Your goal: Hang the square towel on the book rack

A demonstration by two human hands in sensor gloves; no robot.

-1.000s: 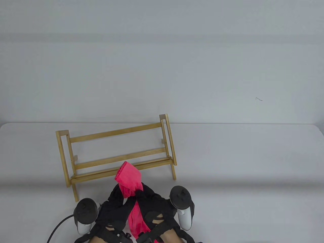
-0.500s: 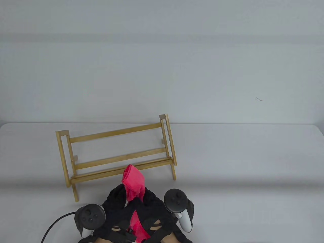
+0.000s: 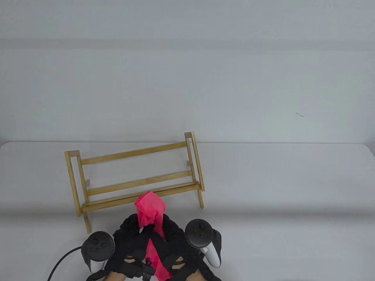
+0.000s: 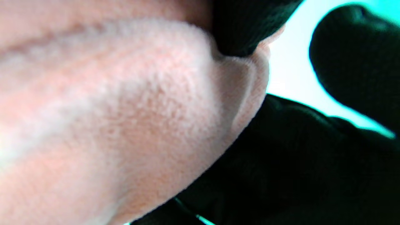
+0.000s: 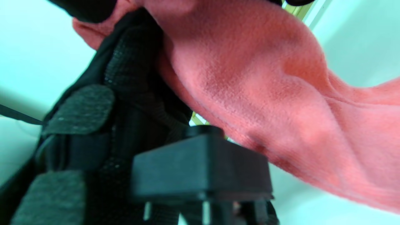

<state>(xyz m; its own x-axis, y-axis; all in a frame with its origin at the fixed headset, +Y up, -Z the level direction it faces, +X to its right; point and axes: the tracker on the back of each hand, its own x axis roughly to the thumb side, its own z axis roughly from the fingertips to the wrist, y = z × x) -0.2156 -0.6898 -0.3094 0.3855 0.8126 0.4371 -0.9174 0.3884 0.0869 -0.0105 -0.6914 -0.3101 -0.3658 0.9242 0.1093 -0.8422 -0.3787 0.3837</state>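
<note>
A pink square towel (image 3: 150,206) is bunched between both gloved hands just in front of the wooden book rack (image 3: 133,172). My left hand (image 3: 133,231) and right hand (image 3: 171,231) are close together and both grip the cloth, whose upper fold stands above the fingers and whose tail hangs down between the wrists. In the left wrist view the towel (image 4: 125,109) fills the frame, with a fingertip (image 4: 247,28) pressed into it. In the right wrist view the towel (image 5: 265,93) drapes across beside the left glove (image 5: 103,125).
The rack stands tilted at the table's left centre, with its low front rail nearest the hands. A black cable (image 3: 63,262) runs off from the left tracker (image 3: 98,247) to the bottom edge. The white table (image 3: 278,190) stretches to the right.
Both hands have drawn back slightly toward the bottom edge and moved closer together, with the towel's top fold shifting a little left. The rack has not moved.
</note>
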